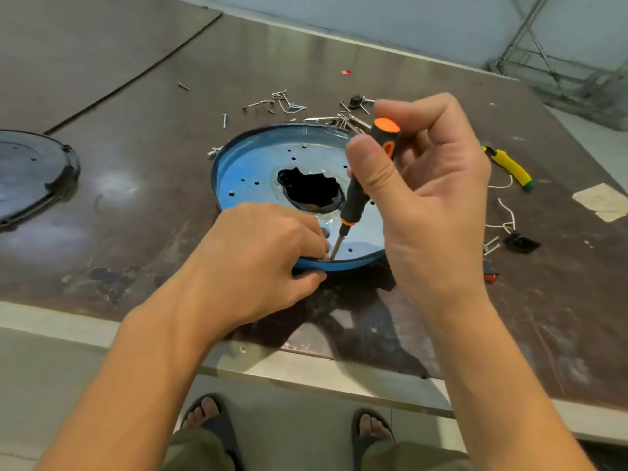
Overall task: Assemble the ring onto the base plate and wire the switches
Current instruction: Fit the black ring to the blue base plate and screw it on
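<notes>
Grips screwdriver (355, 202) in right hand (424, 198), tip at base plate (244, 164) near rim; pinches rim there with left hand (265, 260).

no text, label, brand or number can be read on anything here.

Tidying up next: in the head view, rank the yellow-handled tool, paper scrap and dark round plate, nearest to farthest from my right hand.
1. yellow-handled tool, just right of the right hand.
2. paper scrap, farther right.
3. dark round plate, far left.
</notes>
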`<state>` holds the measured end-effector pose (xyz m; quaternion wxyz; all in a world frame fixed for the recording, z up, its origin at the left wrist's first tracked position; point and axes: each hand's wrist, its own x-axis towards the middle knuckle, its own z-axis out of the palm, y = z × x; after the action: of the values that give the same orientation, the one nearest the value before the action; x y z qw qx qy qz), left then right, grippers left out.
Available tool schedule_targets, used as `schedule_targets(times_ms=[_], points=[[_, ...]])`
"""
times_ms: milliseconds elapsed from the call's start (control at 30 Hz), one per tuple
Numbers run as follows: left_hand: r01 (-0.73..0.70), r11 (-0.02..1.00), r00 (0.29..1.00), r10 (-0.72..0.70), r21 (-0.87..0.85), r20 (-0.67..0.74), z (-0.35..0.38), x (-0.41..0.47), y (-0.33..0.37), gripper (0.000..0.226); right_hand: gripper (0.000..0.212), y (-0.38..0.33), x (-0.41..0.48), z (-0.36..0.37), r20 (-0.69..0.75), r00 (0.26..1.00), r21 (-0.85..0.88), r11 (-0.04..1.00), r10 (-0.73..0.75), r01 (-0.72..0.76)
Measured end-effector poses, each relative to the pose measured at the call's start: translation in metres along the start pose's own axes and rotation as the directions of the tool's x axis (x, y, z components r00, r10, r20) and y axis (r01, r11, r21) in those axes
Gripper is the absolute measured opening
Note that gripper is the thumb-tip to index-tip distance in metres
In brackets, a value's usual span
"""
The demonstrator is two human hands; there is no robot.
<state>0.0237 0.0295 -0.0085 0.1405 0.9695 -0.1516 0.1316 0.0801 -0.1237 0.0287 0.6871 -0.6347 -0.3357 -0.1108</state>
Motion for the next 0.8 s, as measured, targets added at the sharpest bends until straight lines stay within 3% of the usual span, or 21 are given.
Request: schedule_targets(times_ms=[100, 233, 333, 500, 800], points=[[0.004, 1.0, 1.0, -0.005, -0.01, -0.01, -0.001, -0.001, 0.001, 0.019, 0.026, 0.0, -0.004, 0.003, 0.102, 0.993, 0.066, 0.996, -0.066, 0.059], [0.017, 1.0, 1.0, -0.017, -0.015, 0.009, 0.0, -0.001, 0.001, 0.024, 0.03, 0.006, -0.008, 0.0, 0.108, 0.992, 0.113, 0.992, -0.065, 0.053], [0.018, 0.999, 1.0, -0.018, -0.035, 0.024, 0.0, -0.001, 0.0, 0.02, 0.023, 0.008, -0.007, -0.004, 0.079, 0.996, 0.096, 0.994, -0.05, 0.042], [0.021, 0.999, 0.999, -0.02, -0.04, 0.028, -0.001, -0.001, 0.001, 0.014, 0.025, 0.003, -0.003, -0.001, 0.069, 0.987, -0.065, 0.987, -0.146, 0.15], [0.03, 0.999, 0.999, -0.029, -0.038, 0.018, -0.004, 0.0, 0.003, 0.01, 0.021, 0.014, 0.005, -0.012, 0.079, 0.997, 0.016, 1.0, -0.025, 0.023]])
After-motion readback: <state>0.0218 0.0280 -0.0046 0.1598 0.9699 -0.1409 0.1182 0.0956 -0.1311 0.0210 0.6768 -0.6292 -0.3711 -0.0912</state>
